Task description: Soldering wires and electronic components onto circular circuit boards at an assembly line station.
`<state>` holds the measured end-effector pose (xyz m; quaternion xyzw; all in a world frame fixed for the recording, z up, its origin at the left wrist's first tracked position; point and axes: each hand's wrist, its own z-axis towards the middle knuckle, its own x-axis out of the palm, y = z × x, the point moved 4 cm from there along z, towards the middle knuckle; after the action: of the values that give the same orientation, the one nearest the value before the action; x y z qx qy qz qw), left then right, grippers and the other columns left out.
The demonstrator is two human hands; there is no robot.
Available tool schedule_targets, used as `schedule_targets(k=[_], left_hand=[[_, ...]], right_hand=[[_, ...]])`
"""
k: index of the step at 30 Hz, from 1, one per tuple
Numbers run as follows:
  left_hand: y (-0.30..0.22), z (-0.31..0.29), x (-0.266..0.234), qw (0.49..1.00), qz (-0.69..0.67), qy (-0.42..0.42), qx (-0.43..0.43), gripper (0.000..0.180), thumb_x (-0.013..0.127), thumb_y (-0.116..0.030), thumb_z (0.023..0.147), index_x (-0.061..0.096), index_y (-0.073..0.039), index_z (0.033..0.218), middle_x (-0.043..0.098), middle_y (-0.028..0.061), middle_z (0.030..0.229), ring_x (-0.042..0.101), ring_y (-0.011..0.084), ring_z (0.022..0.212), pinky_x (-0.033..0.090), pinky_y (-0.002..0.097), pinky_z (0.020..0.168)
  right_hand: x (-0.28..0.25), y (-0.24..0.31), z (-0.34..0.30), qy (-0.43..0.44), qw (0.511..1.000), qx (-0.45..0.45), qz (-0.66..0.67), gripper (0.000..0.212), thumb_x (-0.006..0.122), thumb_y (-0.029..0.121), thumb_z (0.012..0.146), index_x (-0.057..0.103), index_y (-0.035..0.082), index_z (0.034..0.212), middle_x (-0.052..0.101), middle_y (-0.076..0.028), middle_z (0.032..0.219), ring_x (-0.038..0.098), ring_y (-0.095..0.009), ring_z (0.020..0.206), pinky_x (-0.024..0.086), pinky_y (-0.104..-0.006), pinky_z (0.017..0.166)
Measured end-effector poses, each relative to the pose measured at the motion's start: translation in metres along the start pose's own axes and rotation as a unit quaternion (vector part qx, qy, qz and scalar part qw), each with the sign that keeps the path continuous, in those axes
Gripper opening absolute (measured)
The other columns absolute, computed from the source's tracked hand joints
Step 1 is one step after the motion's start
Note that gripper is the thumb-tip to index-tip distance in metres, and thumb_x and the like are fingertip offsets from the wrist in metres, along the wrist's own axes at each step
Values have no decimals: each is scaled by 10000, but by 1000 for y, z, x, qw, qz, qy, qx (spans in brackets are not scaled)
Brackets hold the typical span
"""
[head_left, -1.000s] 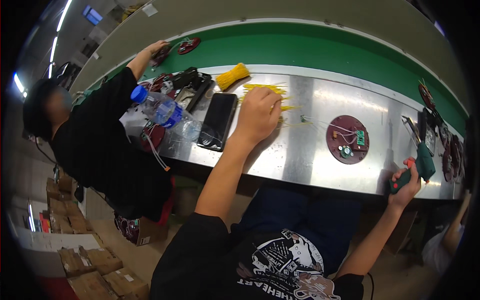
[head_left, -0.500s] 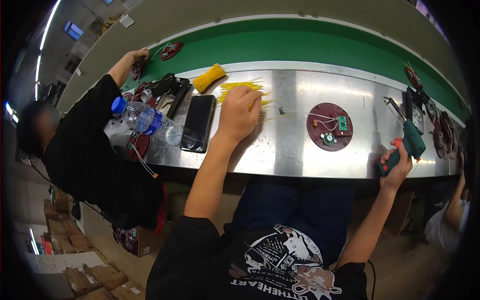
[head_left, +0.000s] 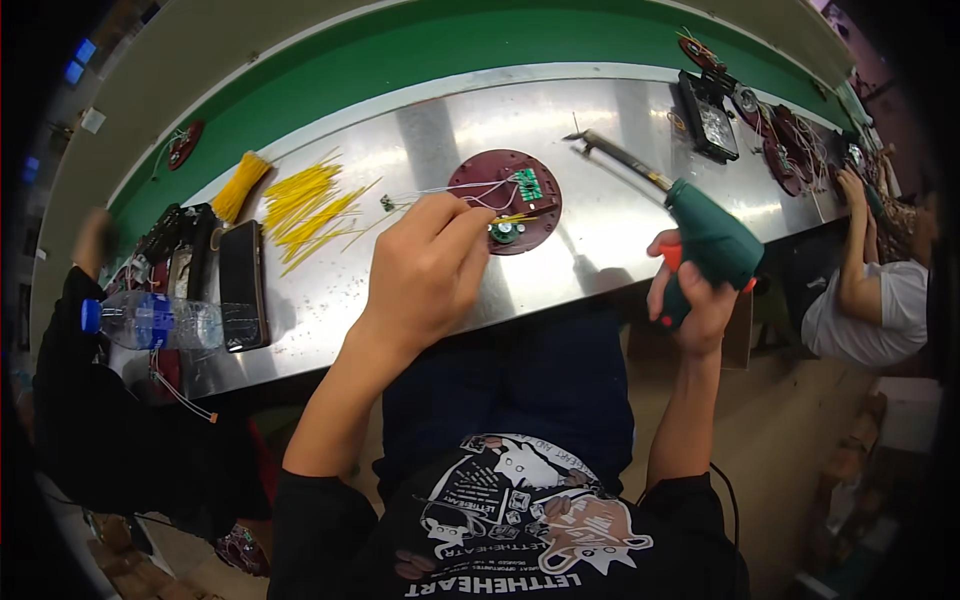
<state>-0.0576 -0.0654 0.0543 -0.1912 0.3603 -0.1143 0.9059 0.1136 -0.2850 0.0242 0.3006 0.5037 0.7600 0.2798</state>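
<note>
My left hand is closed in a pinch on a yellow wire, its tip over the dark red round plate. That plate lies flat and bears a green circuit board, a small round green part and white leads. The leads run left to a tiny green board on the table. My right hand grips a green soldering gun with a red trigger, its thin metal tip pointing up and left beyond the plate. Loose yellow wires lie spread left of my left hand.
A tied yellow wire bundle, a black phone and a plastic bottle lie at the left of the metal table. A black box-shaped part and more red plates are at the right. Other people sit at both sides.
My left hand has come from the yellow wires to the red plate with a wire in its fingers. The soldering gun has moved closer to the plate. The whole view has shifted.
</note>
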Motion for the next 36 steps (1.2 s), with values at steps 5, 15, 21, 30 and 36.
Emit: schedule_targets(k=[5, 15, 21, 30, 36], left_hand=[[1, 3, 26, 997, 72, -14, -3, 56, 706, -59, 798, 662, -44, 831, 564, 85, 770, 603, 264, 686, 496, 379, 576], [17, 16, 31, 992, 120, 23, 35, 48, 711, -60, 795, 673, -46, 820, 553, 76, 725, 587, 244, 631, 476, 368, 536], [22, 8, 36, 995, 100, -4, 20, 58, 730, -38, 792, 707, -27, 844, 587, 81, 709, 592, 231, 603, 476, 345, 533], [27, 6, 38, 995, 96, -21, 22, 54, 710, -51, 777, 681, -33, 819, 553, 73, 713, 581, 242, 606, 475, 364, 526], [28, 5, 38, 996, 92, -12, 9, 56, 721, -41, 791, 695, -25, 837, 580, 80, 716, 593, 235, 605, 480, 349, 534]], right_hand=[[3, -2, -13, 48, 997, 44, -28, 501, 608, 167, 917, 486, -77, 1338, 628, -213, 1034, 554, -160, 485, 435, -251, 415], [12, -6, -22, 91, 992, 72, -58, 445, 586, 88, 924, 503, -77, 1329, 635, -206, 1045, 565, -159, 506, 449, -254, 449], [14, -11, -21, 98, 987, 94, -91, 393, 571, 30, 921, 529, -76, 1298, 635, -201, 1052, 571, -156, 529, 456, -256, 464], [17, -6, -16, 97, 986, 104, -85, 370, 576, 8, 911, 546, -73, 1271, 636, -192, 1044, 572, -156, 548, 462, -259, 469], [16, -4, -10, 112, 982, 117, -100, 379, 583, 18, 907, 542, -74, 1272, 630, -187, 1049, 573, -161, 571, 462, -257, 469]])
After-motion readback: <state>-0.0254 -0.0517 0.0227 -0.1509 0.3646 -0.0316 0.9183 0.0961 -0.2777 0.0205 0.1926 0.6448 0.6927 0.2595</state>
